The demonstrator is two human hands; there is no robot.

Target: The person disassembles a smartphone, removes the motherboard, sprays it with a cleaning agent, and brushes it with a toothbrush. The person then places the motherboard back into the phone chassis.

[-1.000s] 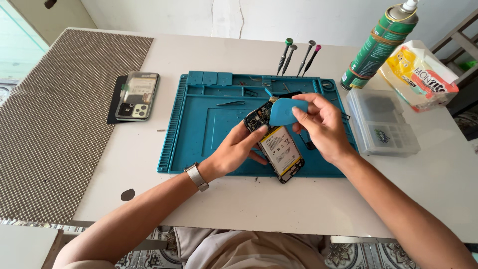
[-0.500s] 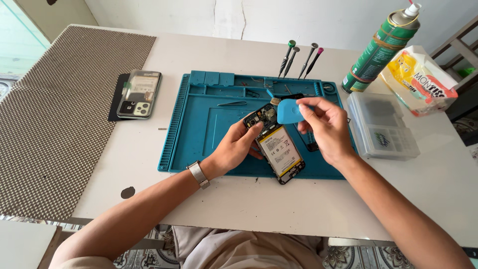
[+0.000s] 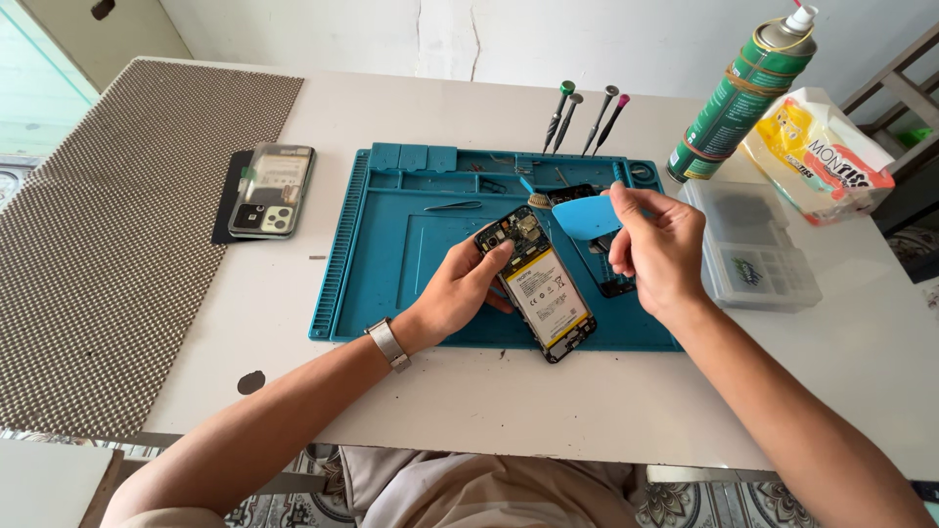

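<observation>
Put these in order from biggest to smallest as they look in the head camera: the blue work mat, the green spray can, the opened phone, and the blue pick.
1. Blue work mat
2. Green spray can
3. Opened phone, in the left hand; looks close to the can, so unsure
4. Blue pick, in the right hand

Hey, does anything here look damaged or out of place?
The phone in the left hand has its back off, battery and circuit board exposed. A dark spot marks the table near its front edge.

The opened phone (image 3: 541, 286) lay on the repair mat (image 3: 391, 284) between both hands; screwdrivers (image 3: 585, 119) stood behind them, a parts box (image 3: 753, 249) right, possibly tweezers (image 3: 452, 206) left.
</observation>
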